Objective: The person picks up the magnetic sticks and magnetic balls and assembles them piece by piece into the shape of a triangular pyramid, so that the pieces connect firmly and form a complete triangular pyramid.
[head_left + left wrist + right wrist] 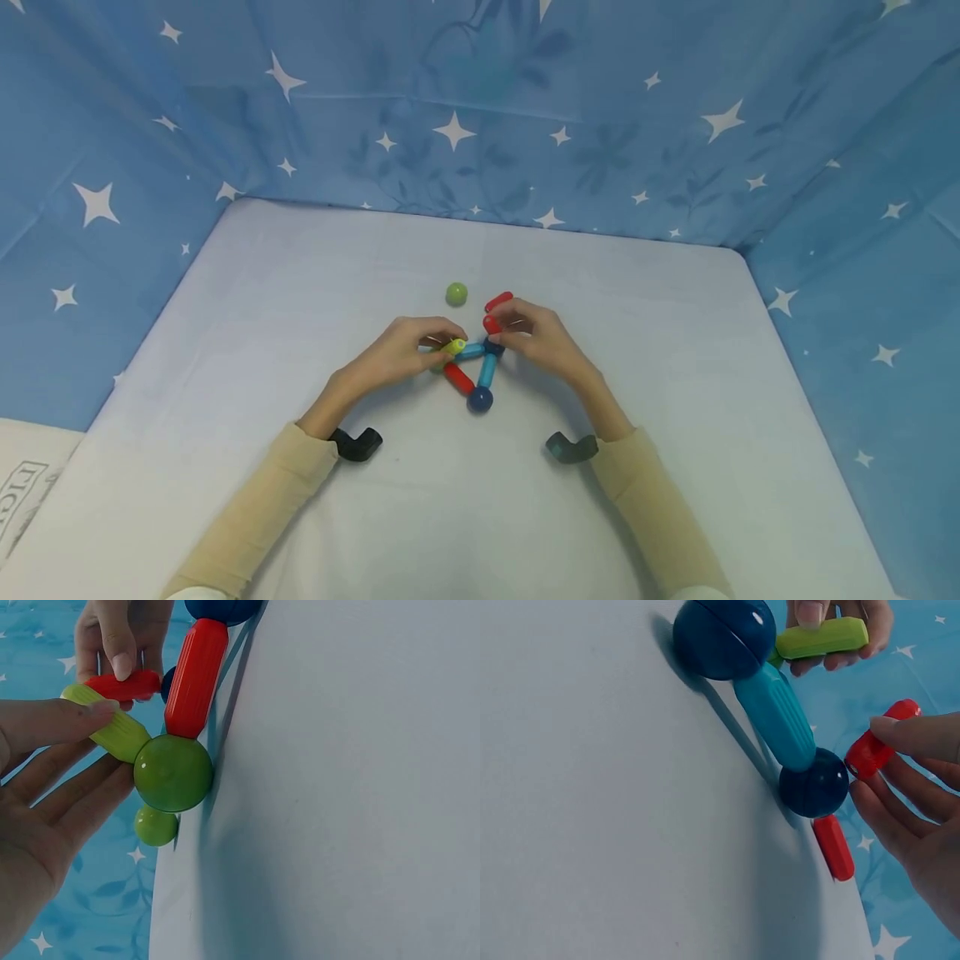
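Note:
A flat triangle of magnetic rods and balls lies on the white table between the hands. Its sides are a red rod (459,378) and two light blue rods (487,371); its corners are two navy balls (480,399) and a green ball (174,772). My left hand (405,348) pinches a yellow-green rod (112,727), which slants up from the green ball with its lower end against it. Between thumb and fingers, my right hand (543,342) holds another red rod (885,742), its lower end right at the far navy ball (814,784).
Beyond the triangle, a loose green ball (456,293) and a loose red rod (498,302) lie on the table (637,333). Black curved pieces (358,444) stick out inward at both wrists. A blue star-patterned curtain (450,175) stands behind and along the sides.

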### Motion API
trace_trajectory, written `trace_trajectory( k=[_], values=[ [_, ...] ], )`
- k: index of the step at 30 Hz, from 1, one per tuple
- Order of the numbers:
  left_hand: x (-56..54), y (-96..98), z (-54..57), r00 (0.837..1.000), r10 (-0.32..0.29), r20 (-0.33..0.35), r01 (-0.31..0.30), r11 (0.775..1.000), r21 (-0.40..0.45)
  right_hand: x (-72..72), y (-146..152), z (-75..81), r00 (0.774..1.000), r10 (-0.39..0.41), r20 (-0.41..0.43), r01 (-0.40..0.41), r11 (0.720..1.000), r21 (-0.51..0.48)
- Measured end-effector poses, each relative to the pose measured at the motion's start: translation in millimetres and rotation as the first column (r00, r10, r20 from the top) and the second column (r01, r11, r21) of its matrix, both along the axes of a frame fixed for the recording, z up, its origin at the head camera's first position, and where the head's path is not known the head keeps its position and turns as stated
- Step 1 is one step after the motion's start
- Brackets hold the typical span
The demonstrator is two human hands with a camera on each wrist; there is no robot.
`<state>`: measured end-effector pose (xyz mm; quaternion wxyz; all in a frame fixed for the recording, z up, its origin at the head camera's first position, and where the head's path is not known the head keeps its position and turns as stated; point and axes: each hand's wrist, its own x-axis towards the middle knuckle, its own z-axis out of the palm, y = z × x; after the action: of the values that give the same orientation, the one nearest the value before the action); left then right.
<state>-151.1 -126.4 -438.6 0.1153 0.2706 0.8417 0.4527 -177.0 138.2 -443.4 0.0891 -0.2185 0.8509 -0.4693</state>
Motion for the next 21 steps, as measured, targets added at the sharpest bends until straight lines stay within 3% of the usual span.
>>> trace_trajectory(
  k=[6,14,21],
  values=[
    [-2.5,-1.9,0.2,1.0,0.013,-0.02,-0.013,1.0,0.005,1.0,-4.4,-1.5,0.999,0.021,-0.033,-0.021,1.0,-0.014],
    [-4.9,-1.8,1.4,1.0,0.007,-0.024,-0.006,1.0,0.027,1.6,-6.6,-0.2,0.992,0.107,-0.073,-0.105,0.994,0.03],
    [-1.5,-2.6,5.1,1.0,0.016,-0.008,-0.016,1.0,0.018,0.9,-6.3,-2.9,0.99,0.132,-0.047,-0.13,0.991,0.026]
  ],
)
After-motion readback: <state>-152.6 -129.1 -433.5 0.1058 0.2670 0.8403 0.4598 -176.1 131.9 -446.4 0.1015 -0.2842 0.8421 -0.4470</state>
